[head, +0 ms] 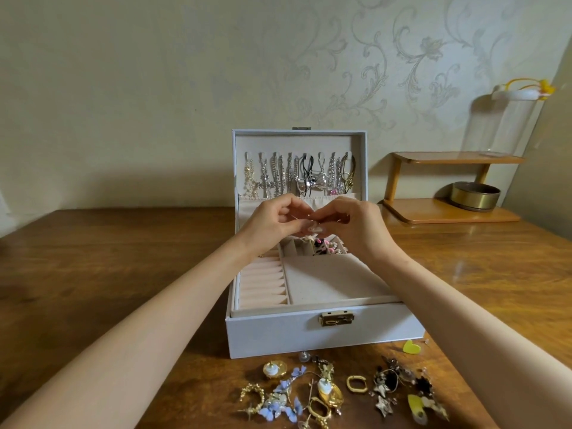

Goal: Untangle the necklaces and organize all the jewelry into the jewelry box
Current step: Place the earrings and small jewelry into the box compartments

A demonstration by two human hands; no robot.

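The white fabric jewelry box (pixel 309 332) sat on the brown wooden surface (pixel 123 258), with silver chain necklaces (pixel 297 174) hanging in its upright lid behind. Gold and blue earrings (pixel 325 394) lay before it. Over its rear compartments the left hand (pixel 275 221) and right hand (pixel 353 226) pinched a thin metal jewelry piece (pixel 296 217). A two-tier wooden shelf (pixel 448 212) stood behind, to the right.

Back right corner of the table (pixel 93 258) has a little wooden shelf (pixel 448 157): clear jar (pixel 507 125) with a white lid (pixel 515 94) on top, brass tin (pixel 475 196) underneath. Floral wallpaper (pixel 154 72) behind.
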